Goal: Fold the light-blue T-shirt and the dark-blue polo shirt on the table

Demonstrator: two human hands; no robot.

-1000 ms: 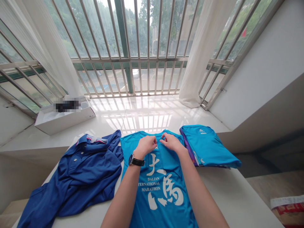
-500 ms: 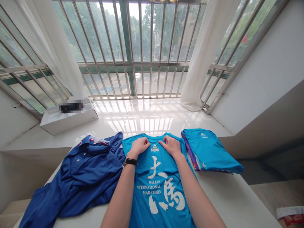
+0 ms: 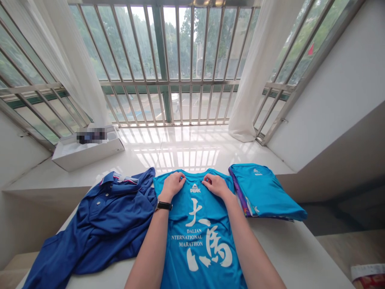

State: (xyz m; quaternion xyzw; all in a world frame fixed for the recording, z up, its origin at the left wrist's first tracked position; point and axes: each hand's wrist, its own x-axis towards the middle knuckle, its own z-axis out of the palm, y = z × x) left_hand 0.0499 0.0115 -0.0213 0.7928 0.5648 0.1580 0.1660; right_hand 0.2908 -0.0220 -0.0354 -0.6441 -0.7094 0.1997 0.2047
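A bright blue T-shirt (image 3: 186,216) with white printing lies spread out in front of me, its neckline at the far end. My left hand (image 3: 173,184), with a black-strapped watch (image 3: 164,205) on the wrist, pinches the fabric left of the collar. On the other side of the small white logo, my right hand (image 3: 215,185) pinches the cloth near the collar's right part. Both hands have their fingers closed on the shirt. A dark blue polo shirt (image 3: 117,224) lies crumpled to the left. Folded shirts (image 3: 264,188) are stacked on the right, a blue one on top.
The shirts rest on a white table (image 3: 288,249) against a glossy white windowsill (image 3: 192,148). An open white box (image 3: 90,154) with blurred contents stands on the sill at left. White curtains (image 3: 245,108) hang before the barred window. A red-and-white package (image 3: 368,277) shows at lower right.
My hands have moved slightly apart along the collar, the left one shifting left. The T-shirt has shifted a little to the left with them. The other garments lie as before.
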